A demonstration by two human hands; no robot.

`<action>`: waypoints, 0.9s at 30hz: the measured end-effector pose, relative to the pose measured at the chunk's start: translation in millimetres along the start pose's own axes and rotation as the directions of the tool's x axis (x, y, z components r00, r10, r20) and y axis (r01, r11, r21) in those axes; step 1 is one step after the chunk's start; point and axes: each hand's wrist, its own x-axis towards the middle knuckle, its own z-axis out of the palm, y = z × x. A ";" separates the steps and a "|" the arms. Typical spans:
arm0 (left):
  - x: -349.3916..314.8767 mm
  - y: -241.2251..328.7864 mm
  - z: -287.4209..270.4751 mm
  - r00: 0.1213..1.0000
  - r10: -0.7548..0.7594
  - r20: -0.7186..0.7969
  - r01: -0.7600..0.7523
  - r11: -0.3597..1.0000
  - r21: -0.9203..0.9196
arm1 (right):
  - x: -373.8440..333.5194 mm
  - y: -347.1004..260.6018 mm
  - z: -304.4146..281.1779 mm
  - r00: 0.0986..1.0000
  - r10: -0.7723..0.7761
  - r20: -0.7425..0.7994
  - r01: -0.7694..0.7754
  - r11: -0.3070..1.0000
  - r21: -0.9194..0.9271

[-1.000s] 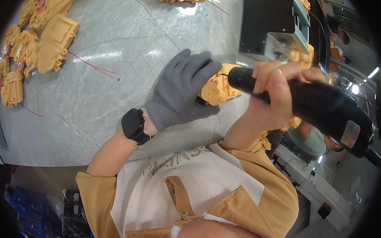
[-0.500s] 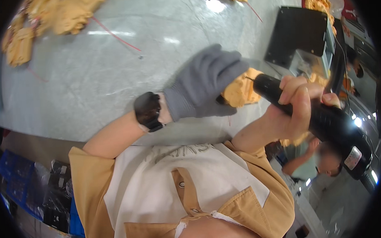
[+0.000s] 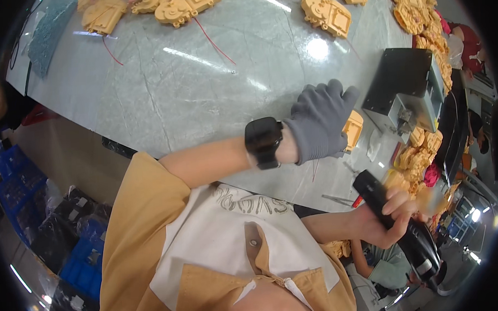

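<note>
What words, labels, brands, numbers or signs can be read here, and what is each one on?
White shirt: dark lettering across the chest, creased; I won't copy it out.
Black power screwdriver: pale label, too small and blurred to read.
Black watch: no legible text on its dark face.

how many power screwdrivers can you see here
1. The black power screwdriver is in the bare right hand, its bit apart from the yellow casing beside the gloved left hand. Others may be hidden in the cluttered background.
</note>
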 end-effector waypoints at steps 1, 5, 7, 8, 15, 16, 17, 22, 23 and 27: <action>3.5 -1.0 -2.6 0.995 -0.083 0.059 0.086 0.995 -0.050 | -3.2 0.3 -2.6 0.997 0.077 -0.003 -0.076 0.990 0.115; 11.7 -30.4 19.8 0.998 -0.040 0.039 0.054 0.872 -0.487 | -6.8 1.9 6.0 0.997 0.051 -0.063 -0.049 0.998 0.024; 0.1 -30.6 13.0 0.998 -0.060 0.029 0.067 0.848 -0.525 | -10.0 -4.2 5.2 0.997 0.048 -0.066 -0.040 0.993 0.115; -8.2 -33.0 13.2 0.997 -0.071 0.006 0.061 0.807 -0.587 | -12.2 -6.1 8.5 0.999 0.051 -0.013 -0.047 0.972 0.230; -55.1 -52.5 -14.0 0.956 -0.264 -0.128 0.010 0.464 -0.886 | -21.4 -1.4 13.4 0.991 0.130 0.026 -0.132 0.955 0.267; -60.8 -55.6 -10.2 0.944 -0.288 -0.162 0.030 0.562 -0.827 | -20.6 -1.4 12.6 0.988 0.154 0.006 -0.150 0.949 0.277; -64.6 -55.2 -7.1 0.935 -0.298 -0.194 0.053 0.656 -0.753 | -22.1 -1.2 11.2 0.985 0.173 -0.024 -0.159 0.945 0.286; -63.6 -14.1 -9.5 0.898 -0.004 -0.441 0.000 1.000 -0.010 | -22.8 4.4 14.5 0.983 0.156 -0.101 -0.135 0.972 0.192; -59.5 -12.5 -6.5 0.954 0.002 -0.300 0.003 1.000 0.015 | -22.7 3.8 16.0 0.984 0.154 -0.094 -0.135 0.973 0.185; -48.1 -13.4 -4.0 0.999 0.034 -0.017 -0.034 0.999 0.036 | -16.8 0.5 8.3 0.986 0.106 -0.130 -0.086 0.985 0.150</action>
